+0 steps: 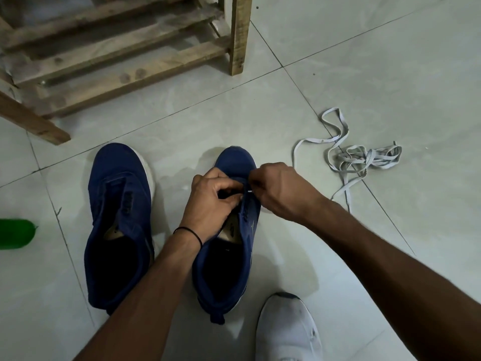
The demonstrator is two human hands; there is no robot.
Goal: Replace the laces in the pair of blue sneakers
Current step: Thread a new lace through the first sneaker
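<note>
The left hand (215, 198) grips the right-hand blue sneaker (229, 267) by its eyelet flap; the right hand (277, 190) pinches what looks like a lace tip (249, 190), best fed straight through.

Laces (356, 157) right of sneakers (119, 220)

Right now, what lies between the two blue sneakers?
Bare floor, as the head view shows; the left forearm crosses over that gap near their heels.
</note>
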